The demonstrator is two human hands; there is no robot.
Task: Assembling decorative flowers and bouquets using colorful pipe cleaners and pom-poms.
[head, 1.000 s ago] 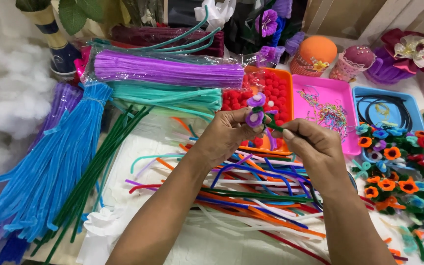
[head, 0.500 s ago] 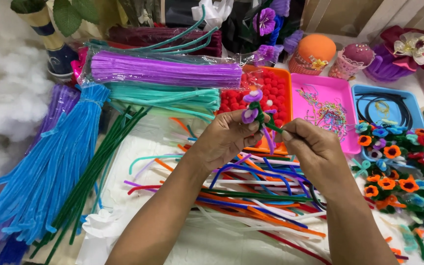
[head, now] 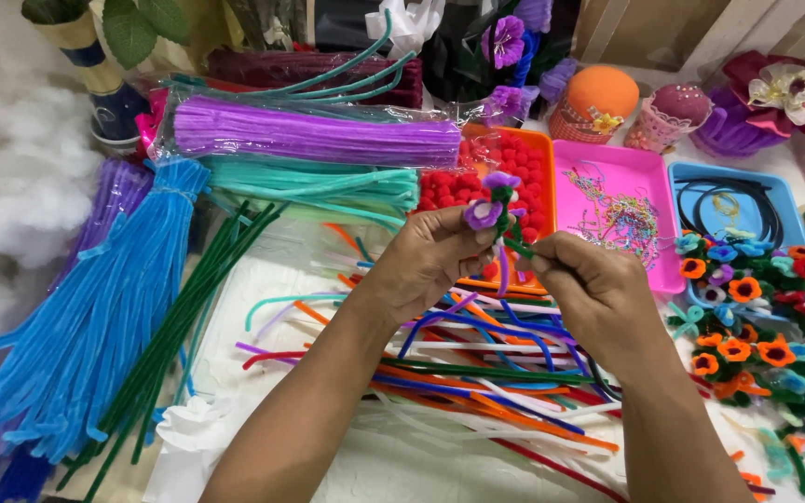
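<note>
left hand [head: 430, 265] pinches purple flower [head: 486, 207]; right hand [head: 593, 289] pinches green stem [head: 517, 247]. risk: over-twisting may deform petals.

1. Loose pipe cleaners [head: 477, 363] lie centre on the worktop [head: 393, 466], under both hands.
2. Left hand [head: 430, 261] and right hand [head: 589, 289] meet above that pile, with the small flower [head: 488, 207] between them.
3. Long pipe cleaner bundle [head: 95, 317] lies at far left.
4. Bagged pipe cleaners [head: 319, 140] lie behind the hands.
5. Pompom tray [head: 505, 177] sits behind the flower; bead tray [head: 621, 210] is right of it, cord tray [head: 729, 205] further right.
6. Finished flowers [head: 757, 317] lie at right, in front of the cord tray.
</note>
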